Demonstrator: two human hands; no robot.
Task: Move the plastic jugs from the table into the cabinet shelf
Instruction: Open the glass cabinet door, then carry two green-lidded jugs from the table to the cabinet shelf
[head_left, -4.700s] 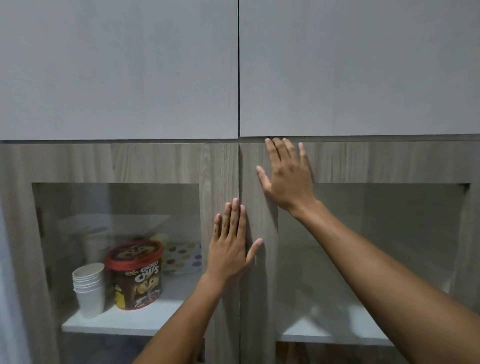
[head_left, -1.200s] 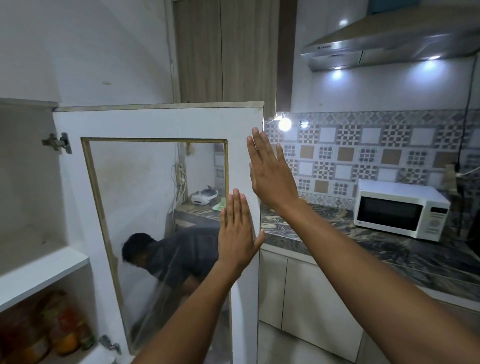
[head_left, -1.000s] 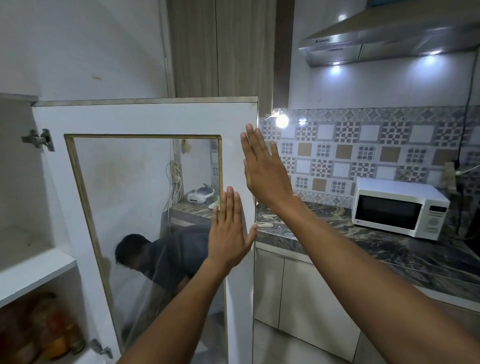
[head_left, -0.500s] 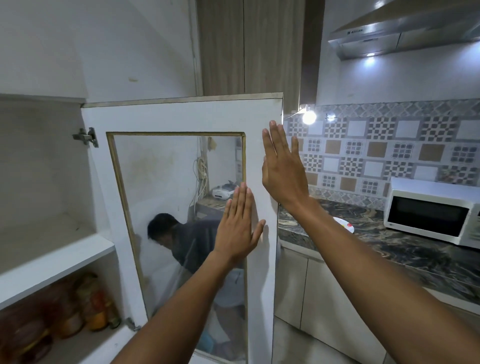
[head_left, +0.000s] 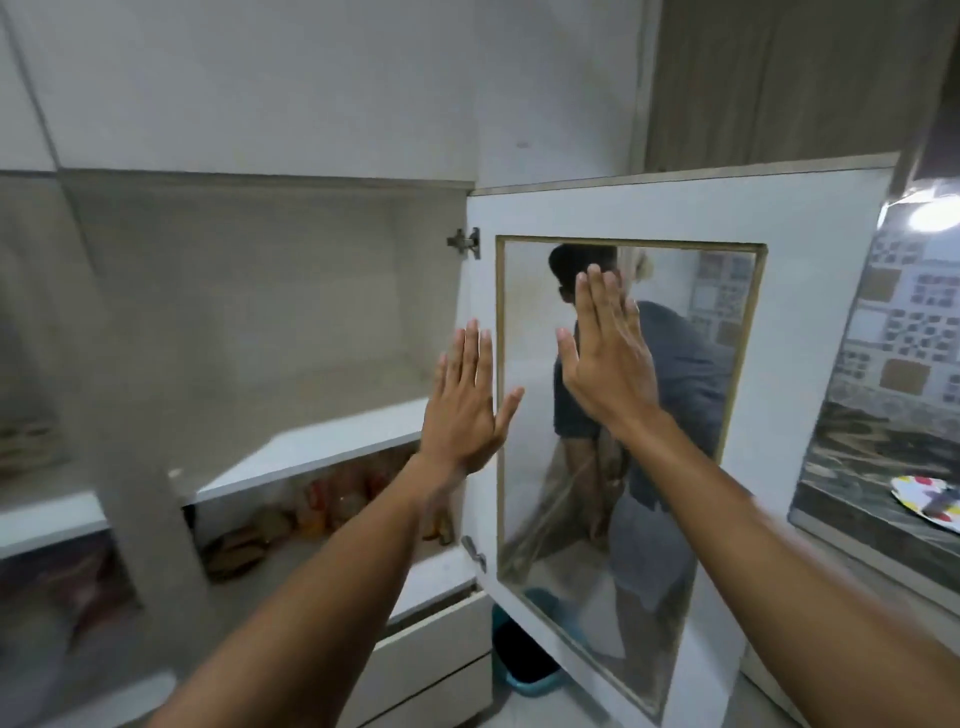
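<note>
The view has swung back from the bench to the cabinet: its door now stands wide open, baring the shelf. Left hand and right hand are raised flat, each grip spread and empty. No jugs are in view, so fetching them comes next.

Packets on lower shelf, patterned plate on counter

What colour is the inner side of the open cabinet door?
White, with a thin wood-coloured strip around its glass pane; the head view shows the cabinet door.
</note>
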